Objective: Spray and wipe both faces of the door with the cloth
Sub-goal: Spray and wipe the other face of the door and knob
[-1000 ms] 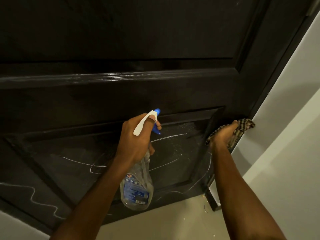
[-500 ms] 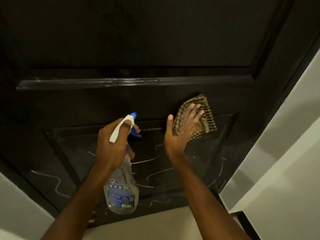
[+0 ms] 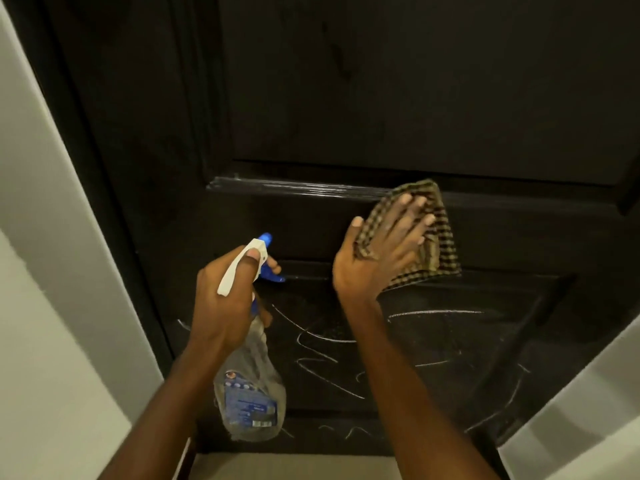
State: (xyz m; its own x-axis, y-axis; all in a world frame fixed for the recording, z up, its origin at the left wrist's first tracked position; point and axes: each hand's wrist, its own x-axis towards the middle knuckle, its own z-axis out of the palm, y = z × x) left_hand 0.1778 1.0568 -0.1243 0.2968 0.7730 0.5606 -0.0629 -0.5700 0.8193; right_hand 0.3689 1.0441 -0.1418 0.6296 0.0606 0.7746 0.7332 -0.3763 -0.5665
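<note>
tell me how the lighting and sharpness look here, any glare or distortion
Head view: dim, warm light; the dark door loses nearly all detail in its upper panel. Head view: a thin glare streak runs along the moulding ledge beside the cloth. Head view: the pale wall is soft, the wide lens tilts the door frame; the white scribbles read clearly.

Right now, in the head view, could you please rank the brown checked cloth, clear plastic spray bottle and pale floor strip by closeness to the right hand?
1. Brown checked cloth, under the right hand.
2. Clear plastic spray bottle, in the left hand.
3. Pale floor strip, bottom.
</note>
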